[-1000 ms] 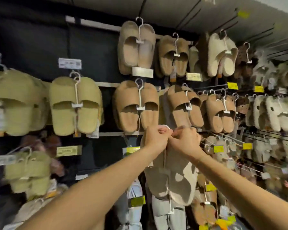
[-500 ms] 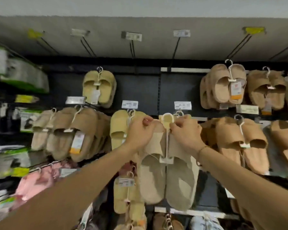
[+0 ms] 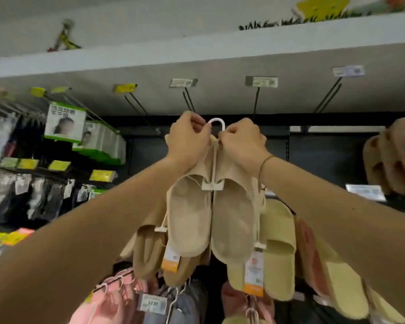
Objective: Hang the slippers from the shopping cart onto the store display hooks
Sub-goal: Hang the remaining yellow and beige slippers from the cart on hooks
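Note:
A pair of beige slippers (image 3: 211, 218) hangs on a white plastic hanger (image 3: 216, 123), raised high in front of the display wall. My left hand (image 3: 188, 139) grips the top of the left slipper beside the hanger's hook. My right hand (image 3: 242, 142) grips the top of the right slipper at the hook's other side. Several black display hooks, one (image 3: 255, 101) just above my right hand, another (image 3: 188, 100) above my left, stick out under the top shelf with nothing on them. The hanger's hook is just below them, on none of them. The shopping cart is out of view.
Tan slippers (image 3: 150, 249) and yellow-green slippers (image 3: 276, 249) hang right behind the held pair. Brown slippers (image 3: 393, 157) hang at the right edge, pink ones (image 3: 108, 300) below. Green boxed goods (image 3: 66, 122) and packets hang at the left. A grey shelf (image 3: 197, 50) runs overhead.
Both hands have lifted the beige pair from the middle rows up to the top row of hooks. My view has tilted upward and swung left along the wall.

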`<action>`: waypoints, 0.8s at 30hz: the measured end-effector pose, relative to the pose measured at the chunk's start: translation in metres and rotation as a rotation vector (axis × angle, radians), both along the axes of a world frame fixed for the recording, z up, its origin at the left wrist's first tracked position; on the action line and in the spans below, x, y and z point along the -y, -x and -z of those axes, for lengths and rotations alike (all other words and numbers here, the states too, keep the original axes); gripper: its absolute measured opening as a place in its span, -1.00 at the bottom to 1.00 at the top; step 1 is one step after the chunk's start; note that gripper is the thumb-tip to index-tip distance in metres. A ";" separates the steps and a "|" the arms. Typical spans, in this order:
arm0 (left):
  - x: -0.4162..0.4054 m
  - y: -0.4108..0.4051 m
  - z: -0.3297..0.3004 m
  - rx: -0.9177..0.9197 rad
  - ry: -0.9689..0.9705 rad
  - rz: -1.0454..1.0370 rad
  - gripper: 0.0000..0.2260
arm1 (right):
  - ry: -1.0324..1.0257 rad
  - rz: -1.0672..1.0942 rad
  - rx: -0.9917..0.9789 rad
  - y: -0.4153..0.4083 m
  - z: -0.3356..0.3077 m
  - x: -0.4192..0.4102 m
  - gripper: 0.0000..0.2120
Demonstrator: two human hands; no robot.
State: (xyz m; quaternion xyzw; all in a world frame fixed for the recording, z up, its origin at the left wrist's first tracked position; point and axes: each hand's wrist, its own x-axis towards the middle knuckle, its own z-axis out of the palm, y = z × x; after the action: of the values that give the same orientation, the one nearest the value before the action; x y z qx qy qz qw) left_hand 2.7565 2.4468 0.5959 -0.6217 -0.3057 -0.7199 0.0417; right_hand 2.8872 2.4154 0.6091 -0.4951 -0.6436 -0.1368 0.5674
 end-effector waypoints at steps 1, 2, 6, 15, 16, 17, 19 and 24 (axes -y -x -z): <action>-0.009 0.010 -0.014 -0.013 -0.013 -0.052 -0.90 | -0.005 -0.019 -0.027 0.008 -0.013 -0.010 -0.71; -0.017 0.020 -0.027 -0.048 -0.018 -0.108 -0.90 | -0.012 -0.034 -0.054 0.015 -0.026 -0.018 -0.75; -0.042 0.048 -0.070 -0.139 -0.049 -0.236 -0.84 | -0.094 -0.067 -0.021 0.037 -0.066 -0.047 -0.76; -0.113 0.077 -0.114 -0.147 -0.040 -0.237 -0.89 | -0.143 -0.035 -0.017 0.075 -0.109 -0.135 -0.76; -0.121 0.081 -0.118 -0.152 -0.046 -0.242 -0.87 | -0.150 -0.022 -0.013 0.080 -0.115 -0.142 -0.76; -0.129 0.085 -0.122 -0.159 -0.050 -0.254 -0.83 | -0.155 -0.007 -0.011 0.085 -0.120 -0.149 -0.78; -0.147 0.094 -0.129 -0.182 -0.048 -0.271 -0.76 | -0.171 0.016 -0.010 0.095 -0.128 -0.162 -0.82; -0.190 0.111 -0.153 -0.299 -0.005 -0.265 -0.65 | -0.165 0.051 -0.054 0.112 -0.151 -0.199 -0.78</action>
State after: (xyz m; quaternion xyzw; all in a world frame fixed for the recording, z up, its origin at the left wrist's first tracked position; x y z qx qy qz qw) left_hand 2.6459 2.6367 0.7494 -0.6758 -0.3735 -0.6087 0.1825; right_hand 2.7754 2.6149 0.7597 -0.4663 -0.6018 -0.1902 0.6199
